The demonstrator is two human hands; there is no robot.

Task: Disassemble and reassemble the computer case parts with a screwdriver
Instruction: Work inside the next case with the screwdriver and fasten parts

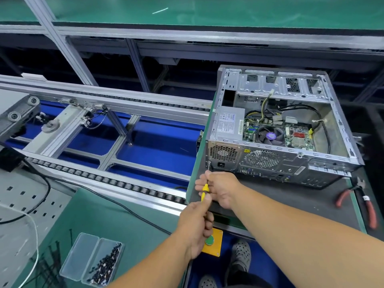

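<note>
I see red-handled pliers [367, 206] on the table [301, 206], a clear screw box [93, 259], a roller conveyor [116, 181], a yellow push-button box [214, 245].

Bright, even light falls from overhead, leaving only soft, short shadows under the forearms and the computer case [278, 125]. A pale glare streak lies on the green floor [160, 10] at the top. Wide-angle distortion bends the conveyor rails [104, 96] toward the edges. The corners look slightly soft; the centre is sharp.
</note>
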